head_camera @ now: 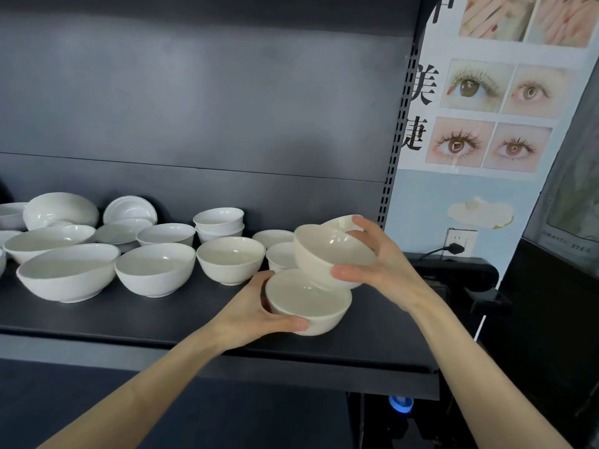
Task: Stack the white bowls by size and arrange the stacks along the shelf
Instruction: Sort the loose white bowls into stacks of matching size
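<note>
Left hand point(256, 314) grips the lower white bowl point(308, 299) at front right of the dark shelf point(194, 322). Right hand point(382, 260) clamps a tilted bowl point(330, 251), its foot over the lower one's mouth. Loose bowls point(155, 270) spread leftward; eyelash poster point(486, 118) beyond.

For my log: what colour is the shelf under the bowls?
The shelf is dark grey, matte; clearest in the head view.

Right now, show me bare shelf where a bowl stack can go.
Bare shelf runs along the front edge, before the large bowls, up to the left hand. Another patch lies at the right end, near the right hand. The back left is crowded with bowls.
</note>
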The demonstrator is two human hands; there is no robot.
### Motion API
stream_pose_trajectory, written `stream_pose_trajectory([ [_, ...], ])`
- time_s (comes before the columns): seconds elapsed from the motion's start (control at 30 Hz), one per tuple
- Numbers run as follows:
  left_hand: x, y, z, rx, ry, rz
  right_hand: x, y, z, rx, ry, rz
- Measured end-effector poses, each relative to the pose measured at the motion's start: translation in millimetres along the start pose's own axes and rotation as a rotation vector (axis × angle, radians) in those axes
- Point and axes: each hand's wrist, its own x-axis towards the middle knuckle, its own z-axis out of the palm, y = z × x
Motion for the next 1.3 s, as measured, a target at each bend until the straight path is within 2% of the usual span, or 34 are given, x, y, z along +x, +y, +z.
stream_pose_trajectory([
  [0.33, 15, 5, 14, -0.052, -0.108, 0.037, -10, 8, 11, -0.083, -0.115, 0.027],
  [0.67, 18, -2, 13, -0.1, -0.12, 0.039, -10, 16, 12, -0.096, -0.133, 0.071],
  [0.97, 20, -8, 8, -0.094, -0.155, 0.036, -10, 24, 5, -0.128, -0.182, 0.018],
  [1.3, 18, -11, 10, -0.145, -0.141, 0.019, -29, 43, -7, 0.029, -0.196, 0.082],
])
